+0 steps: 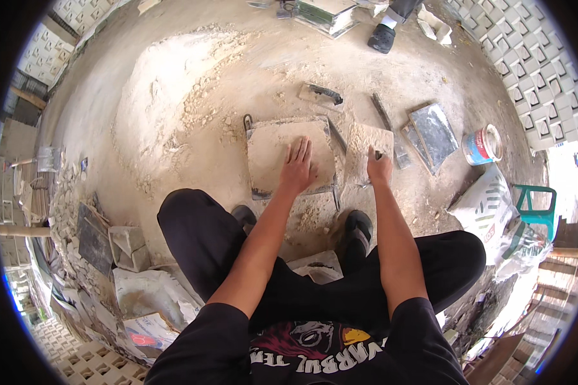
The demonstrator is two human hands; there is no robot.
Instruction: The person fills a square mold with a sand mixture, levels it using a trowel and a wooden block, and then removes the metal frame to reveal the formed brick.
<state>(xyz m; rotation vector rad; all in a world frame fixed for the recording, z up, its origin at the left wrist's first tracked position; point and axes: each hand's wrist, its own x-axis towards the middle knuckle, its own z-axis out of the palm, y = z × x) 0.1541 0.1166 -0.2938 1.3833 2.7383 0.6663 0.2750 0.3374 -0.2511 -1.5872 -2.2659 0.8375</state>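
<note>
A square, low mould with dark metal edges lies on the dusty ground in front of me, its top covered level with a pale sandy mix. My left hand rests flat on this surface, fingers stretched forward. Just right of the mould, my right hand is closed around the dark grip of a flat rectangular hand float. The float's face is coated in the same pale dust, and my fingers partly hide its grip.
A heap of whitish powder spreads at the far left. Beyond the mould lies a small block with a dark handle. To the right are dark flat plates, a bucket, a sack and a green stool. Another person's shoe shows at the top.
</note>
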